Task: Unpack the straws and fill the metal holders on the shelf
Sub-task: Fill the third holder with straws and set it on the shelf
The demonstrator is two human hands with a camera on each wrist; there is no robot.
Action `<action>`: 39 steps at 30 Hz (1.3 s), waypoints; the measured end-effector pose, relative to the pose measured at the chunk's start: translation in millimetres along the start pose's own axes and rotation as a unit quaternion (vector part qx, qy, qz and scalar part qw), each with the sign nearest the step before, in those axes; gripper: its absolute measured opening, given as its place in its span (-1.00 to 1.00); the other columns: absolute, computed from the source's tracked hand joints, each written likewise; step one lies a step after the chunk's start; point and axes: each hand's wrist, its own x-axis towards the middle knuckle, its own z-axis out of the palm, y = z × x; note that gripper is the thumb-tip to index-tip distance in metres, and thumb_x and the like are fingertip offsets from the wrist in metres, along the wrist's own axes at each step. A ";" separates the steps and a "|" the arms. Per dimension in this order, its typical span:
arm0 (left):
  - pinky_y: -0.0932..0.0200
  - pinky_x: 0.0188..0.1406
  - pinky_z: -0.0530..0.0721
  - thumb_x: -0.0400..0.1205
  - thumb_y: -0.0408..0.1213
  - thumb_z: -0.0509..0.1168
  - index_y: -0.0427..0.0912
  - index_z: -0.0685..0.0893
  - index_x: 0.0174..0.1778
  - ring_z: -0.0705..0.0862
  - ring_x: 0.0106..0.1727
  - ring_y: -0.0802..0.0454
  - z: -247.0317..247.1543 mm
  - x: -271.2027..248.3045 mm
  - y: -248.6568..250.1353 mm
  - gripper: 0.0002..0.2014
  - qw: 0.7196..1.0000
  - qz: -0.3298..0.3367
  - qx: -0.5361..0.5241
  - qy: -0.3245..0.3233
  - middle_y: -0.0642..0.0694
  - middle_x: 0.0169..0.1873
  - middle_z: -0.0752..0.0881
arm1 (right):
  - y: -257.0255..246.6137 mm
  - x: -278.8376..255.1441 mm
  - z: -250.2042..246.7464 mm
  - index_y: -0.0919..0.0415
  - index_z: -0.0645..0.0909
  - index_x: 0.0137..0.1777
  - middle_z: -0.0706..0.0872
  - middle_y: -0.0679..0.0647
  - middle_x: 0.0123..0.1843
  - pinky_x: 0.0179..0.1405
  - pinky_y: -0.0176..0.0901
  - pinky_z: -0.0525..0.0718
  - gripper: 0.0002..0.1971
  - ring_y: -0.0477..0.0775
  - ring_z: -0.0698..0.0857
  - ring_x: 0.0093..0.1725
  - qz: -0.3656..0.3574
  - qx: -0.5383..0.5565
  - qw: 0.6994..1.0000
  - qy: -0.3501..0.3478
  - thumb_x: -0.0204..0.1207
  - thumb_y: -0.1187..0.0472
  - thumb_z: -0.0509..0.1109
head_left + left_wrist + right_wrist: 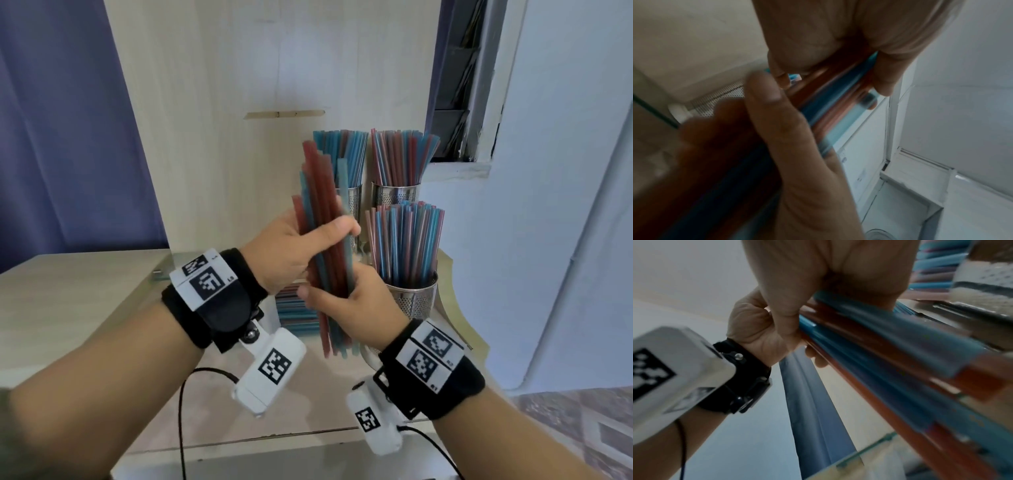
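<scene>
Both hands hold one bundle of straws (323, 246) upright in front of the shelf (85, 291). The left hand (284, 253) wraps the upper middle, its fingers (337, 228) curled round the front of the bundle. The right hand (356, 308) grips lower down, thumb on the near side, so the bottom ends hang free below it. This two-hand grip probably serves to square the loose straws into a tight sheaf before they go into a holder; their ends are uneven at both top and bottom.

The straws are thin, smooth plastic tubes in dull red and blue, slightly see-through. Three metal holders stand on the shelf just behind the hands: a front holder (416, 298), a back right holder (395, 195) and a back left holder (354, 198) partly hidden by the bundle. They are shiny steel cylinders with fine perforated walls, and all three already hold straws that fan outward at the top. More straws lie flat in a stack (296, 308) on the shelf, behind the left wrist. The shelf is pale wood-grain board with a rounded edge.
</scene>
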 end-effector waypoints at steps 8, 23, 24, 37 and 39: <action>0.06 0.35 0.55 0.55 0.22 0.26 0.00 0.57 0.24 0.62 0.16 0.18 -40.2 4.4 -61.8 -0.54 0.938 -0.133 0.318 0.047 0.14 0.11 0.67 | 36.3 -16.4 -9.6 0.06 0.64 -0.13 0.72 0.00 -0.36 -0.04 0.17 0.74 -0.90 0.03 0.72 -0.26 0.065 0.054 0.995 0.048 0.53 0.26 0.50; -0.05 0.36 0.40 0.51 0.20 0.37 0.06 0.38 0.56 0.44 0.40 -0.11 -49.3 1.3 -176.6 -0.29 0.689 -0.222 0.662 -0.194 -0.03 0.42 0.55 | 65.3 -29.4 -16.0 0.37 0.59 0.00 0.67 0.09 -0.29 -0.31 -0.44 0.62 -0.86 -0.25 0.67 -0.37 0.074 0.044 0.992 0.093 0.56 0.29 0.44; -0.04 0.35 0.41 0.51 0.19 0.38 0.04 0.41 0.53 0.46 0.39 -0.10 -48.0 1.6 -178.0 -0.31 0.685 -0.227 0.664 -0.195 -0.04 0.40 0.56 | 66.7 -29.6 -16.9 0.39 0.60 0.00 0.67 0.08 -0.29 -0.31 -0.46 0.61 -0.85 -0.26 0.67 -0.38 0.072 0.042 0.992 0.095 0.56 0.29 0.44; 0.03 0.22 0.43 0.69 0.02 0.17 -0.03 0.56 0.15 0.63 0.15 -0.10 -55.0 6.2 -149.3 -0.75 0.753 -0.218 0.612 -0.104 -0.03 0.02 0.67 | 71.6 -31.5 -18.7 0.25 0.63 -0.07 0.70 0.01 -0.36 -0.26 -0.30 0.64 -0.66 -0.08 0.71 -0.31 0.059 0.045 0.992 0.103 0.39 -0.04 0.43; 0.05 0.17 0.40 0.72 0.00 0.13 -0.01 0.52 0.13 0.64 0.02 -0.07 -57.1 8.1 -132.0 -0.79 0.775 -0.202 0.595 -0.072 0.06 -0.15 0.64 | 71.0 -30.4 -17.9 0.24 0.63 -0.08 0.70 0.00 -0.34 -0.26 -0.33 0.64 -0.75 -0.11 0.71 -0.31 0.058 0.048 0.992 0.100 0.44 0.04 0.45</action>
